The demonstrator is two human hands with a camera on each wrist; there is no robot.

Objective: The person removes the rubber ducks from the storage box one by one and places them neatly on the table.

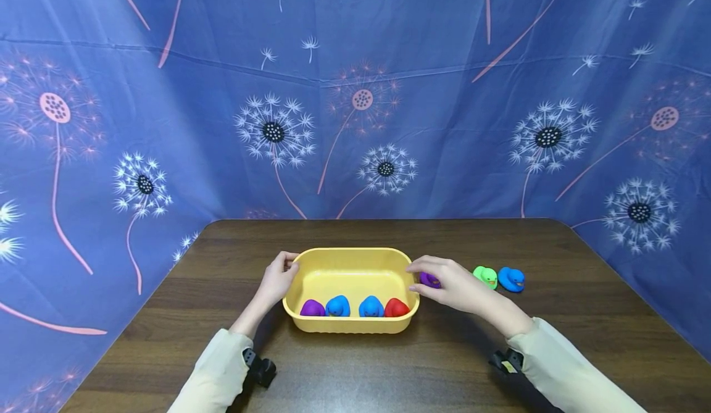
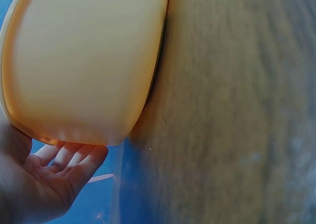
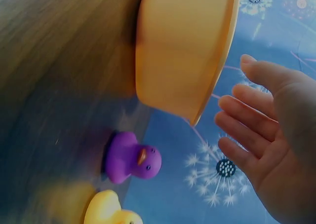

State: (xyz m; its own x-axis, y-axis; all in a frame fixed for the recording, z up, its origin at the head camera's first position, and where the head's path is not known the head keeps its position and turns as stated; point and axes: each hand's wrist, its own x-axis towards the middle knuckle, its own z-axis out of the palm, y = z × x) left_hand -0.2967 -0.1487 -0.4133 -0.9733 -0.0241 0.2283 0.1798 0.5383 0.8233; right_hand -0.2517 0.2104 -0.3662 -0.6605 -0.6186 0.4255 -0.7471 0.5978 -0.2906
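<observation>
A yellow plastic basin rests on the table with a purple duck, two blue ducks and a red duck along its near side. My left hand holds the basin's left end; in the left wrist view its fingers lie against the outer wall and the thumb is hidden at the rim. At the right end, my right hand hovers with relaxed fingers and holds nothing. Behind it sits another purple duck, partly covered in the head view but whole in the right wrist view.
Further right stand a green duck and a blue duck. A yellow duck shows beside the purple one in the right wrist view. The brown wooden table meets a blue dandelion-print cloth at the back.
</observation>
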